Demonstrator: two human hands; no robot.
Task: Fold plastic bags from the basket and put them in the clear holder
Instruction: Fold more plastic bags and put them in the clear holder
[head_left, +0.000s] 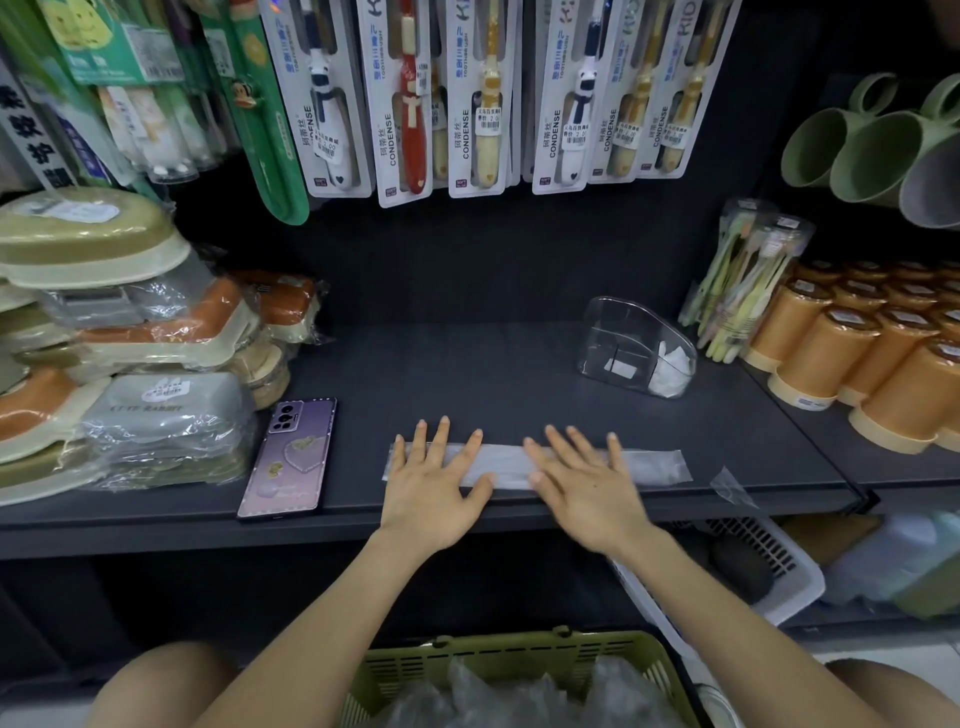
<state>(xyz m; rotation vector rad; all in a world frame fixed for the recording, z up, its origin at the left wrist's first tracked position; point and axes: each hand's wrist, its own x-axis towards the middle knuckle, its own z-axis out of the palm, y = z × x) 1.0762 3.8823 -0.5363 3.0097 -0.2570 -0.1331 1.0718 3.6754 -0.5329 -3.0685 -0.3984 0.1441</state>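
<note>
A plastic bag (654, 466), folded into a long narrow strip, lies flat along the front of the dark shelf (467, 374). My left hand (435, 486) presses on its left part with fingers spread and straight. My right hand (584, 483) lies flat on its middle, fingers straight. The clear holder (631, 338) stands at the back right of the shelf with some folded white bags in its right compartment. A green basket (519, 657) with crumpled clear bags sits below, between my arms.
A purple phone (290, 457) lies left of the strip. Wrapped soap boxes (130, 364) are stacked at the left, orange cups (872, 358) at the right. Toothbrush packs (467, 93) hang overhead. A white basket (779, 566) sits below the shelf. A small scrap of plastic (730, 486) lies at the shelf's front right.
</note>
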